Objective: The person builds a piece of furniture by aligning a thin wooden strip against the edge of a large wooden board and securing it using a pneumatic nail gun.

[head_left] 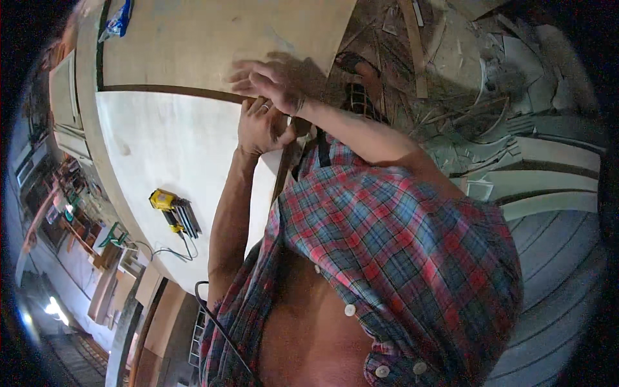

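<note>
- Plaid shirt [412, 258], red and blue and unbuttoned, fills the lower middle of the head view, nearer the camera than anything else, with both forearms rising from it toward the top of the picture
- Left hand [261, 129] is closed, its fingers [256, 111] curled in with a ring on one; it sits at the right-hand edge of the pale plywood sheet [174, 148] that lies on the counter, just beside a dark narrow strip [287, 169] running down along that edge; what exactly the fingers clamp on I cannot tell, as the fist hides it
- Right hand [271, 80] lies just above the left, its fingers spread apart and flat, palm down, over the seam where the pale sheet meets the tan board [225, 39] beyond it; it holds nothing
- Judging from this, the work at the sheet's edge looks to be under way: both hands are on the spot, and no tool is in either
- Yellow power tool [173, 209] with its cord lies on the sheet, well apart from both hands and untouched
- Blue wrapper [119, 19] rests on the tan board near the top left
- Wood offcuts and scrap [451, 71] litter the floor to the right, past the sheet's edge
</note>
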The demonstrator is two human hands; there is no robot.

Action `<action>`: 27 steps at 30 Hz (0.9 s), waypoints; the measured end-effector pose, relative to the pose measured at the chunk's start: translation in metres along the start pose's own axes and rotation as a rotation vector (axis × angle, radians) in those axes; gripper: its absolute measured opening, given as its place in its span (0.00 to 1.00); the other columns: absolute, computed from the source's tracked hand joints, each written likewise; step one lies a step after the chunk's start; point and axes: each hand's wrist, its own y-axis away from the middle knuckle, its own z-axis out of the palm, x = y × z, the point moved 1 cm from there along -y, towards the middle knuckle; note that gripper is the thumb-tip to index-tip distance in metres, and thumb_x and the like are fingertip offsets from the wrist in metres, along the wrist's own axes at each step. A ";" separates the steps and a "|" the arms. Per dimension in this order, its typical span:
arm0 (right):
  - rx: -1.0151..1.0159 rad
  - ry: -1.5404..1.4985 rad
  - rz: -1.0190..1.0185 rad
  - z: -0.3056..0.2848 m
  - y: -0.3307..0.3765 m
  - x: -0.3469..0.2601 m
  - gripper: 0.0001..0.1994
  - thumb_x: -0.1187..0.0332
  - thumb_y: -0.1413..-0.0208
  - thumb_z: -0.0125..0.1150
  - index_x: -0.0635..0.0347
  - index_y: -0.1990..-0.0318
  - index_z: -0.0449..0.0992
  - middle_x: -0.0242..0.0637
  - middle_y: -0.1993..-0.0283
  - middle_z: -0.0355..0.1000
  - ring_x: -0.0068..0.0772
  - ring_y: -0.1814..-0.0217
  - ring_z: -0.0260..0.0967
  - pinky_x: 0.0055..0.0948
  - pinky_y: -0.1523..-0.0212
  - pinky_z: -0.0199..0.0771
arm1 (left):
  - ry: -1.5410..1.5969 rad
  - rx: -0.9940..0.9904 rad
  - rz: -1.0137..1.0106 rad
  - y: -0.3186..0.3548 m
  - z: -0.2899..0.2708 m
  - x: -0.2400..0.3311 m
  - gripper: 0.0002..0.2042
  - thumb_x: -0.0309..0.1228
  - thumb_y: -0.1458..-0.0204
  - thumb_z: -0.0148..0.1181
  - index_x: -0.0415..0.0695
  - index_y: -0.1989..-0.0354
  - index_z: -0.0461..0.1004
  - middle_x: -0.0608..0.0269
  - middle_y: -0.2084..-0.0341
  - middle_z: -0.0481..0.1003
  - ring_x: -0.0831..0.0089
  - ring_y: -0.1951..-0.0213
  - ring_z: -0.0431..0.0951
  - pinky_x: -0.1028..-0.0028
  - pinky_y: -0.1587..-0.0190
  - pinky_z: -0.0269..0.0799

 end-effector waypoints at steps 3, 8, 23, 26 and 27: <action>0.282 -1.242 -0.003 0.017 -0.031 0.028 0.27 0.47 0.32 0.40 0.61 0.41 0.66 0.43 0.45 0.72 0.38 0.40 0.68 0.44 0.35 0.63 | 0.019 0.015 0.034 -0.011 0.002 0.002 0.19 0.46 0.61 0.63 0.47 0.64 0.77 0.57 0.66 0.77 0.59 0.57 0.75 0.60 0.56 0.63; 0.014 -0.721 -0.086 0.012 0.007 -0.012 0.27 0.47 0.32 0.41 0.61 0.39 0.62 0.47 0.41 0.68 0.38 0.39 0.68 0.40 0.34 0.64 | 0.038 0.086 0.032 0.004 0.006 -0.004 0.19 0.43 0.61 0.64 0.49 0.59 0.78 0.59 0.60 0.78 0.57 0.54 0.75 0.58 0.52 0.64; 0.298 -0.987 -0.077 0.012 -0.001 0.016 0.29 0.51 0.33 0.45 0.60 0.33 0.51 0.52 0.34 0.59 0.49 0.35 0.63 0.43 0.36 0.66 | 0.015 0.115 0.005 -0.011 0.007 0.007 0.16 0.45 0.60 0.66 0.47 0.67 0.77 0.61 0.69 0.77 0.58 0.61 0.76 0.60 0.56 0.65; 0.140 -1.076 0.005 0.018 0.009 -0.010 0.29 0.54 0.34 0.46 0.64 0.34 0.52 0.53 0.32 0.57 0.48 0.33 0.61 0.46 0.34 0.65 | 0.039 0.210 0.011 0.002 0.010 0.008 0.17 0.42 0.62 0.68 0.45 0.66 0.77 0.58 0.69 0.76 0.55 0.59 0.75 0.56 0.52 0.64; 0.082 -0.575 -0.070 -0.003 -0.003 0.000 0.29 0.54 0.34 0.46 0.64 0.34 0.52 0.53 0.32 0.57 0.47 0.33 0.62 0.46 0.34 0.65 | 0.032 0.163 0.006 -0.011 0.014 -0.003 0.18 0.43 0.62 0.68 0.46 0.65 0.77 0.58 0.68 0.77 0.55 0.58 0.75 0.56 0.51 0.64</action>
